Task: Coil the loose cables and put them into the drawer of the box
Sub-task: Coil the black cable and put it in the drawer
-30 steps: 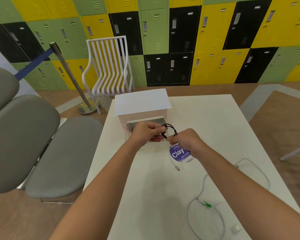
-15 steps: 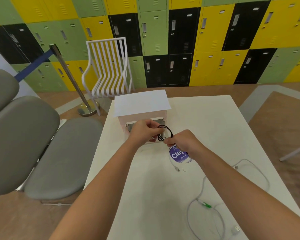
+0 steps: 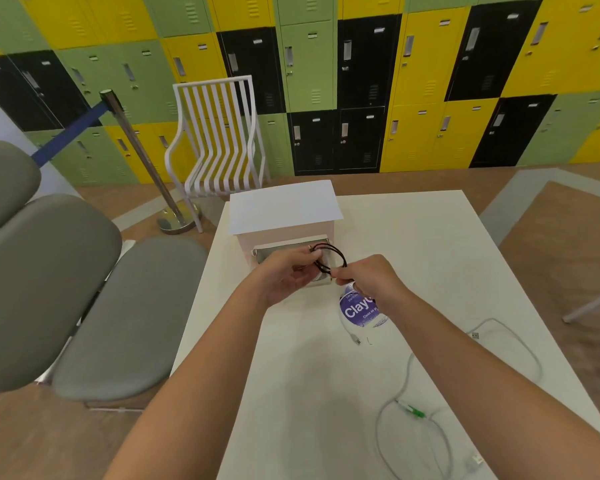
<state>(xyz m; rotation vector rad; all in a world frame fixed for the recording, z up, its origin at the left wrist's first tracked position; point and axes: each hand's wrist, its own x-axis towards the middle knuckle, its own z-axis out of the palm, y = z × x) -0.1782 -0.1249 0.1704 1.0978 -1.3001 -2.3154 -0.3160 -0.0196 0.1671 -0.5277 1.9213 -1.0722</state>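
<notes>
Black cable (image 3: 329, 259) coil — in both hands' fingers (image 3: 317, 252) — above open drawer (image 3: 284, 252).

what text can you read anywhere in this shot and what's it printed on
"Clay": large white letters on the round purple sticker, cut off by the right hand, so the word may run on.
Smaller white lines on the same sticker: too small and blurred to read.
Lockers: no legible numbers or labels.

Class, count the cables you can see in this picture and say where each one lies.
3. A black cable, coiled, in both hands over the drawer; a white cable by the purple sticker; a grey cable loose on the table. The drawer may hide more.
</notes>
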